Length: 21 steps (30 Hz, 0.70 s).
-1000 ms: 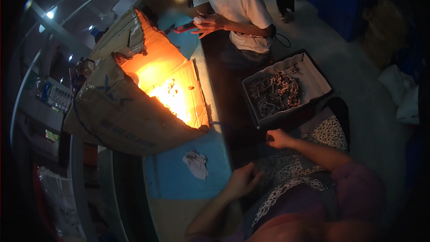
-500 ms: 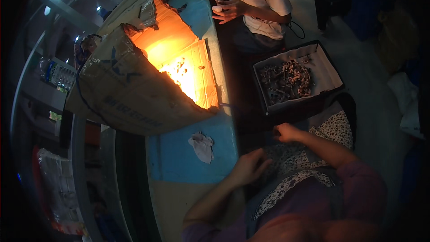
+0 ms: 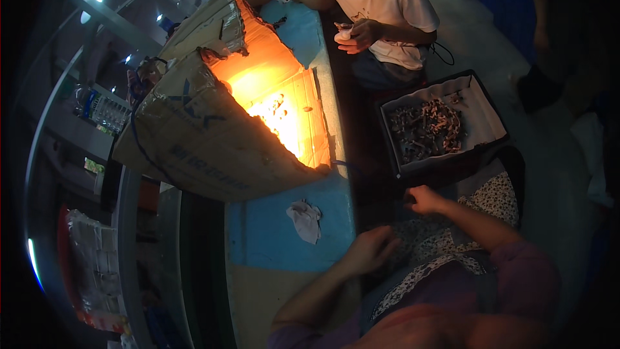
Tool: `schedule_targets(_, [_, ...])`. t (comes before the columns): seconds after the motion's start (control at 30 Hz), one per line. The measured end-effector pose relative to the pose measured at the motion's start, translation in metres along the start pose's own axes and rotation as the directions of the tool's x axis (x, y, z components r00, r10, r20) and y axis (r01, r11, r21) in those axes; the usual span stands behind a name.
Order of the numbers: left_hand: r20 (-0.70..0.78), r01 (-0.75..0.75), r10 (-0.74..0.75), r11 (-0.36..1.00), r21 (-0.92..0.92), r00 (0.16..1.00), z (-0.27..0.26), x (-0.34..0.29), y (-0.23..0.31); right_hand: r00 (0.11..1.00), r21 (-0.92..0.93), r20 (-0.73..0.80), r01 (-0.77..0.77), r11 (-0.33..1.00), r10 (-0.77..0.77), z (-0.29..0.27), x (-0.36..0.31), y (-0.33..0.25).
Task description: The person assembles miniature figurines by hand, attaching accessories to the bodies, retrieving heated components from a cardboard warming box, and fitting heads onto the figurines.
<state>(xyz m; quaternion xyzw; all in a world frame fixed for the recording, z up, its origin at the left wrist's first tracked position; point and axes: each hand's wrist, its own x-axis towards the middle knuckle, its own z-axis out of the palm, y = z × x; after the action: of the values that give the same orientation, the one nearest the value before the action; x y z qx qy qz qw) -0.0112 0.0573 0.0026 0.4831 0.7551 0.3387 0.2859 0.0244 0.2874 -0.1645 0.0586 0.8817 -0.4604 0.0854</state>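
Observation:
My left hand (image 3: 373, 250) rests at the table's near edge above my patterned apron (image 3: 420, 239), thumb a little apart from the fingers and no object visible in it. Farther right, my right hand (image 3: 424, 200) lies over my lap with its fingers curled in; I see nothing in it. A crumpled white cloth (image 3: 305, 221) sits on the blue tabletop (image 3: 258, 236), left of my left hand. Beyond my right hand is a black tray (image 3: 489, 115) with a pale lining, holding many small brownish pieces.
A cut-open cardboard box (image 3: 187, 136) stands on the table, brightly lit inside, with small pieces (image 3: 279, 108) in the glow. Across from me sits a person in a white shirt (image 3: 394, 6), a pale object (image 3: 343, 34) in one hand. Plastic bottles (image 3: 106, 111) stand behind the box.
The whole view has shifted, so everything sits slightly lower and farther right. The other person leans in more, one arm reaching behind the box. My hands keep about the same pose.

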Motion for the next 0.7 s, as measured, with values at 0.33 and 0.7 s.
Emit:
schedule_targets(0.33, [0.008, -0.01, 0.01, 1.0, 0.018, 1.0, -0.007, -0.004, 0.008, 0.384, 0.84, -0.464, 0.477, -0.259, -0.798, -0.169, -0.051, -0.221])
schedule_targets(0.7, [-0.067, -0.051, 0.044, 0.993, -0.107, 0.997, 0.008, 0.003, 0.002, 0.048, 0.794, -0.535, 0.371, -0.482, -0.843, -0.194, -0.08, -0.277])
